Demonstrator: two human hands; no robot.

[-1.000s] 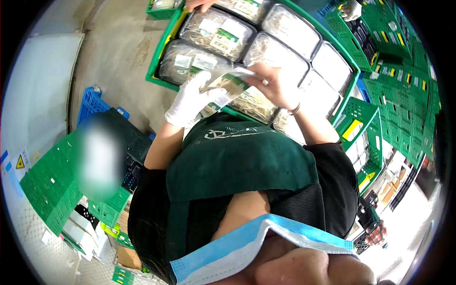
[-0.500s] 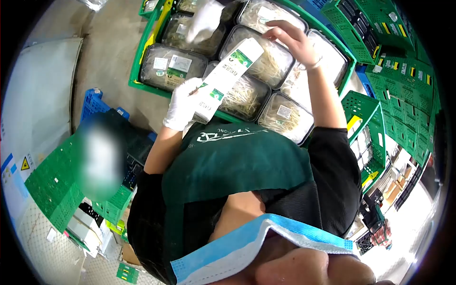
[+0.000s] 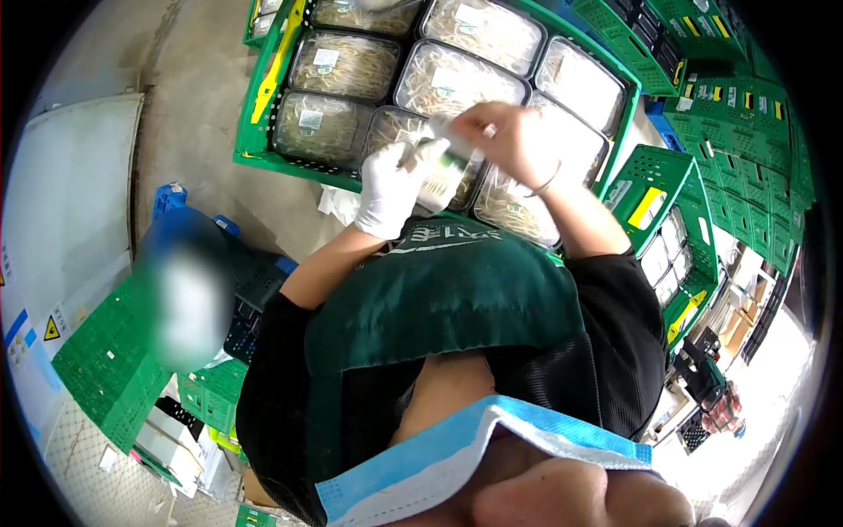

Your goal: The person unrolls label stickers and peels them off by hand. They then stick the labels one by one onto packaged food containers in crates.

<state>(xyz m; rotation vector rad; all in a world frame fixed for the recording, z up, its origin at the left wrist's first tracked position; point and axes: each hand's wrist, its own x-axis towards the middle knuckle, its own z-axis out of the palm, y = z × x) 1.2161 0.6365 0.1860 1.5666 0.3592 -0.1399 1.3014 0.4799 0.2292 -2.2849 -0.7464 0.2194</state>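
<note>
In front of me, a green crate (image 3: 255, 156) holds several clear-lidded trays of pale sprouts (image 3: 345, 64). My left hand (image 3: 386, 189), in a white glove, is closed on a strip of labels (image 3: 443, 180) at the crate's near edge. My bare right hand (image 3: 518, 145) is just right of the strip, over the trays, with its fingers bent together at the strip's upper end. Motion blur hides what its fingertips hold. The near left trays carry small white stickers (image 3: 311, 119).
Green crates (image 3: 738, 132) are stacked at the right, and another crate with trays (image 3: 654, 167) stands nearer. A person in a checked shirt (image 3: 722, 411) is at the far right. Blue crates (image 3: 169, 200) and a green crate (image 3: 110, 369) are at the left.
The strip, extended over the trays half a second ago, is now bunched lower. My right hand has come down and left to it. The other gloved hand has withdrawn to the top edge.
</note>
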